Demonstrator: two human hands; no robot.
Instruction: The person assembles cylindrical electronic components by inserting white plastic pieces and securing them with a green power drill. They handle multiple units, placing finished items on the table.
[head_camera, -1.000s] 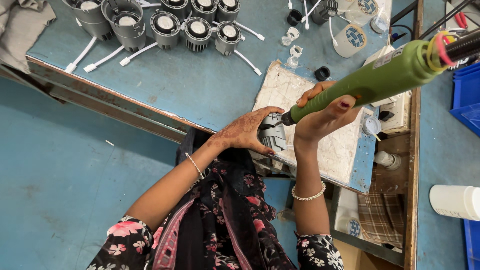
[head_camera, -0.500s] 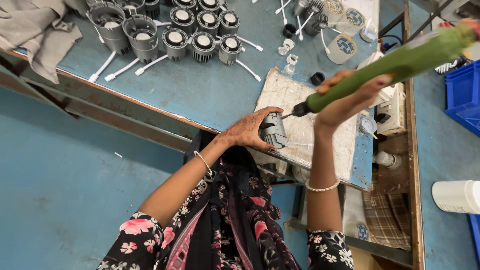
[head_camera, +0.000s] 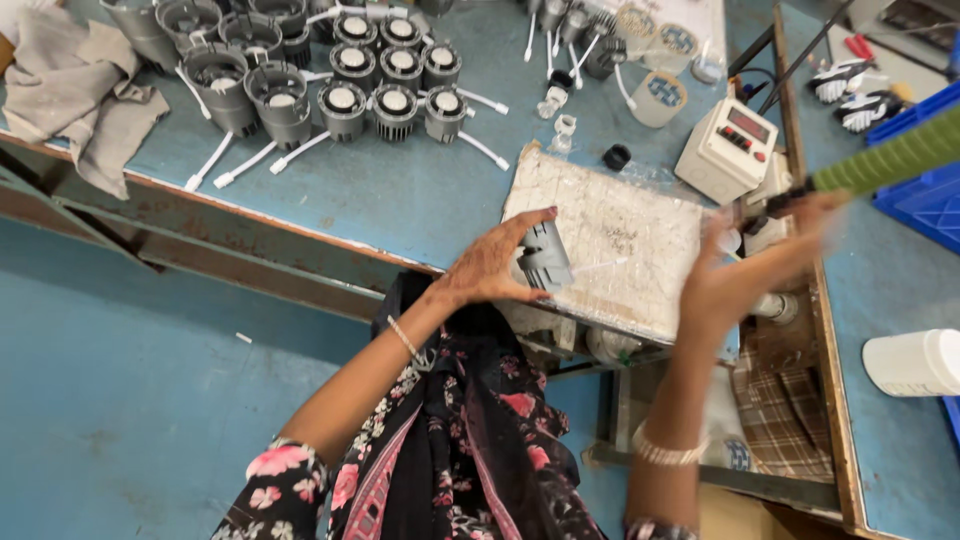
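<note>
Now the left hand (head_camera: 487, 268) grips a small grey finned housing (head_camera: 545, 256), fingers clamped round it, holding it on the near-left part of a worn white pad (head_camera: 625, 240) that lies on the blue bench (head_camera: 420, 190). A thin white lead (head_camera: 590, 266) runs from the housing across the pad. The right hand (head_camera: 745, 275), blurred, is raised over the pad's right edge; its fingers are wrapped on the dark lower end of a green-handled driver (head_camera: 890, 158), which slants up to the right and out of view. The driver's tip is well apart from the housing.

Further back on the bench stand rows of similar housings (head_camera: 395, 85) with white leads, and beside them larger grey ones (head_camera: 250, 85). A grey cloth (head_camera: 80, 100) hangs over the bench's left end. A white box with a red display (head_camera: 727, 148) sits just beyond the pad's far-right corner. A white cylinder (head_camera: 915, 362) lies at the right edge of the view.
</note>
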